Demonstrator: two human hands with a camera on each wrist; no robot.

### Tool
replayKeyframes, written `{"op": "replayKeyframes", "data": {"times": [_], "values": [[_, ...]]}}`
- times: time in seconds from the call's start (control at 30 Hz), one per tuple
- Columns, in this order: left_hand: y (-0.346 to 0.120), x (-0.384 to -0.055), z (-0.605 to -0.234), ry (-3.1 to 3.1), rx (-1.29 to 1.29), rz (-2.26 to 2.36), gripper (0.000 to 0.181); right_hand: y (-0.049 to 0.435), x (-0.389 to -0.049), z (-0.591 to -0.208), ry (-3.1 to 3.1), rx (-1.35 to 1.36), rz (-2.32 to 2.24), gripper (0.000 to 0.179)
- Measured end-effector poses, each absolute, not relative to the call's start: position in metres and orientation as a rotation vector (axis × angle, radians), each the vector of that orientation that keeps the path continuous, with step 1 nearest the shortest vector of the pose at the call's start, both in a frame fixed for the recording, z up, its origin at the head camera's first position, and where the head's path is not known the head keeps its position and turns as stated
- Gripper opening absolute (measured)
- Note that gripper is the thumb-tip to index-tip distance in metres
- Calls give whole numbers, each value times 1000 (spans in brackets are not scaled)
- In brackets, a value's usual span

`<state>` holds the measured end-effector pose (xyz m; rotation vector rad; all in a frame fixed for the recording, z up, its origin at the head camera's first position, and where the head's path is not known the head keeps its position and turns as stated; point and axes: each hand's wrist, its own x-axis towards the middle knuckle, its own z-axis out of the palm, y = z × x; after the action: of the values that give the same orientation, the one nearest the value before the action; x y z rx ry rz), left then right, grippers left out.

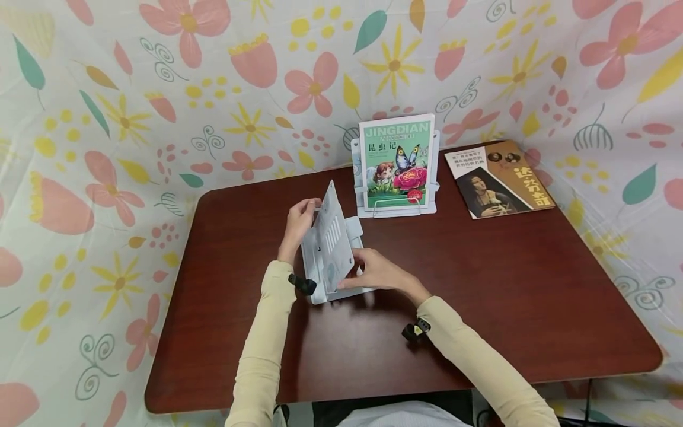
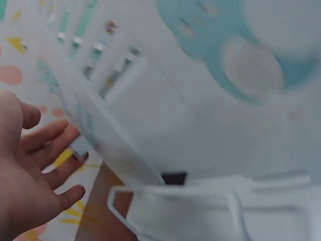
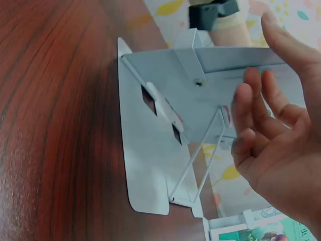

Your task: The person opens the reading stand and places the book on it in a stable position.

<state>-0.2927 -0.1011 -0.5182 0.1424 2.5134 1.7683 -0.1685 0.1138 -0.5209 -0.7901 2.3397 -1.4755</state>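
Observation:
A white metal book stand (image 1: 333, 237) sits half unfolded on the table, its slotted panel raised at an angle above the base plate. My left hand (image 1: 300, 222) is at the panel's far side; in the left wrist view its fingers are spread loosely beside the panel edge, near a light tab. My right hand (image 1: 381, 271) is at the near side, thumb apart from the fingers. In the right wrist view the bent fingers (image 3: 243, 100) lie close to the panel's underside; contact is unclear. A wire bracket (image 3: 198, 155) stands out from the base plate (image 3: 145, 160).
Behind, a second white stand (image 1: 395, 212) carries an upright green-covered book (image 1: 385, 159). To its right a brown and white book (image 1: 498, 178) lies flat. Flower-patterned cloth (image 1: 299, 71) hangs along the edges of the dark wooden table (image 1: 480, 308).

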Motion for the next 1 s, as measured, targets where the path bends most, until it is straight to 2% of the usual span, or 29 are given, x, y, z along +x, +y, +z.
{"op": "replayKeyframes", "data": {"times": [0.33,0.57,1.0], "values": [[-111,-291,-518,2643,210,1497,51,108,-167,-523,2394,-768,-1540,39],[-120,-290,-516,2718,208,1502,47,107,-168,-525,2405,-780,-1612,39],[-153,-280,-520,2817,68,1511,41,104,-173,-526,2450,-628,-1645,26]]}}
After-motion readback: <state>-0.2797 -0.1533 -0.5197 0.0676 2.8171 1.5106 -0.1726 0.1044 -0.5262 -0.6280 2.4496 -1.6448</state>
